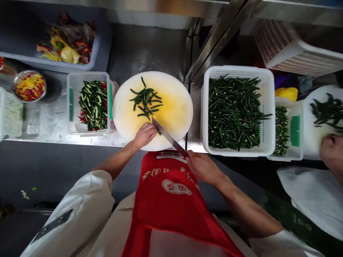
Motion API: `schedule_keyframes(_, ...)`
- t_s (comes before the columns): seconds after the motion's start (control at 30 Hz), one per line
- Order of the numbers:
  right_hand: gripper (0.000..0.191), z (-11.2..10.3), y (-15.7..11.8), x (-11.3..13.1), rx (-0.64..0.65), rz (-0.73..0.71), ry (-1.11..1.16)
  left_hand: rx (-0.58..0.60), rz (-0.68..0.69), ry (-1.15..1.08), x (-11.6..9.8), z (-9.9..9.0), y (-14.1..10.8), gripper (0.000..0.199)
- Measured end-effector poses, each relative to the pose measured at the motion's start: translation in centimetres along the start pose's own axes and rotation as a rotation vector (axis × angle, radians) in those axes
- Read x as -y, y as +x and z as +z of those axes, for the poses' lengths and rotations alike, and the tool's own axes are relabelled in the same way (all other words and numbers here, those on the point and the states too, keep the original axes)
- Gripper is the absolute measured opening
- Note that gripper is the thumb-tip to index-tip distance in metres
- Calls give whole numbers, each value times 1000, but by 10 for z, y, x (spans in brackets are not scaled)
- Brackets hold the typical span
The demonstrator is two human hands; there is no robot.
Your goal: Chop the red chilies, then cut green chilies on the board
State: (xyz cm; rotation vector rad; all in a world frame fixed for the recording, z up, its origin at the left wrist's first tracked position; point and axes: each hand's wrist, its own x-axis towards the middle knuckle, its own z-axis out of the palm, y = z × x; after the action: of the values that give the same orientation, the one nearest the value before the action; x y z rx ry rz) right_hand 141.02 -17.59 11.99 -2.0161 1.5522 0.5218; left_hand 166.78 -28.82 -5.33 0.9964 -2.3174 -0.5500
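Observation:
On the round white cutting board (pixel 177 89) lies a loose pile of green chili peppers (pixel 146 100). My left hand (pixel 146 135) is closed at the board's near side, its fingertips pressed down on a green chili pepper (pixel 159 132) that is mostly hidden. Right beside those fingertips, the blade of a knife (pixel 168 137) slants across the board, crossing the pepper. My right hand (pixel 202 166) is wrapped round the knife's handle just off the board's near edge. The board's middle is stained yellow.
Left of the board stands a clear bin (pixel 73 123) of cut green and red peppers. A white basket (pixel 268 142) full of green chilies stands to the right. Farther left are a metal bowl (pixel 29 98) and a grey tub (pixel 100 59). A co-worker's hand (pixel 332 151) is at far right.

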Motion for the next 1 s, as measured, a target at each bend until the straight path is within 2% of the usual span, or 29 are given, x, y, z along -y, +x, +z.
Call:
schedule_keyframes(0.13, 25, 9, -18, 20, 17, 150, 58, 9, 181, -31, 2, 5, 17, 22)
schedule_keyframes(0.27, 22, 21, -26, 30, 29, 236, 95, 41, 250, -53, 0, 8, 25, 23)
schedule_keyframes(0.5, 24, 61, 12, 51, -4, 355, 199, 100, 301, -91, 6, 4, 24, 25)
schedule_keyframes(0.6, 23, 63, 14, 58, -49, 329, 187, 119, 333, -89, 15, 0, 19, 25)
schedule_keyframes(0.7, 20, 53, -1, 61, -56, 283, 155, 103, 312, -73, 22, -5, 9, 24)
schedule_keyframes(0.83, 20, 44, -13, 51, -39, 219, 157, 87, 254, -49, 20, -6, 1, 25)
schedule_keyframes(0.9, 20, 47, -4, 46, -35, 176, 156, 92, 225, -42, 17, -5, 0, 26)
schedule_keyframes(1.0, 21, 56, 24, 45, -35, 163, 133, 95, 183, -50, 16, -7, -5, 26)
